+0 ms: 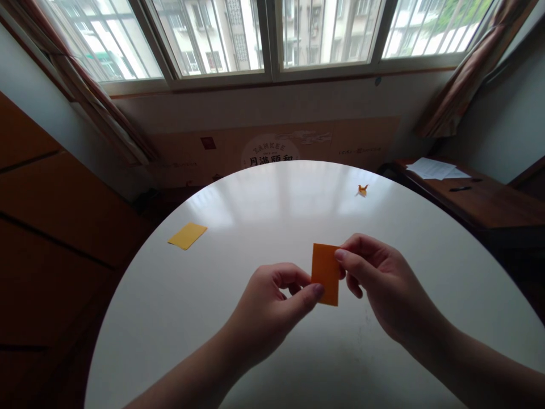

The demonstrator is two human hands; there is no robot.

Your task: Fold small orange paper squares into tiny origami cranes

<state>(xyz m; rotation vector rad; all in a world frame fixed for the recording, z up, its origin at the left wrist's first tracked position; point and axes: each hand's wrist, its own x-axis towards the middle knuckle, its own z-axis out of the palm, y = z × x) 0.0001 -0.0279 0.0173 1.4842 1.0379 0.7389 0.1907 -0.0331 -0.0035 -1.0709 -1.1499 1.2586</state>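
Observation:
Both my hands hold a small orange paper rectangle (pixel 326 274) upright above the round white table (pixel 238 227). My left hand (pixel 272 309) pinches its lower left edge between thumb and forefinger. My right hand (pixel 378 284) pinches its upper right edge the same way. A yellow paper rectangle (pixel 187 235) lies flat on the table at the left. A tiny folded orange paper figure (pixel 362 189) stands on the far right part of the table.
A dark wooden side table (pixel 481 199) at the right carries white sheets (pixel 434 168) and a black pen (pixel 460 188). Wooden cabinets (pixel 51 227) stand at the left. Windows with curtains run along the far wall.

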